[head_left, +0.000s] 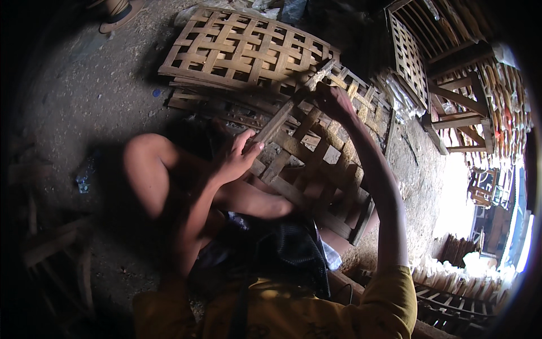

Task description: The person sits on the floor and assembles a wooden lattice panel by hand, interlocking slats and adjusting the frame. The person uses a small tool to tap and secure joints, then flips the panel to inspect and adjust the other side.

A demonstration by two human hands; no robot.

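A woven bamboo lattice panel (pixel 293 195) lies slanted across my lap and legs. A long flat wooden strip (pixel 276 122) runs along its left edge, from near my left hand up past my right. My left hand (pixel 234 158) is closed on the lower end of this strip, thumb and fingers at its edge. Farther up, my right hand (pixel 334 103) is curled shut against the strip and the lattice edge. Its fingertips are in shadow, so what they hold, if anything, cannot be made out.
A stack of similar lattice panels (pixel 237 45) lies just beyond. Another lattice panel (pixel 409 56) leans upright at the right, beside a wooden frame stand (pixel 460 121). At the far left top stands a round-based object (pixel 118 14). Dark wooden pieces (pixel 56 243) sit at lower left.
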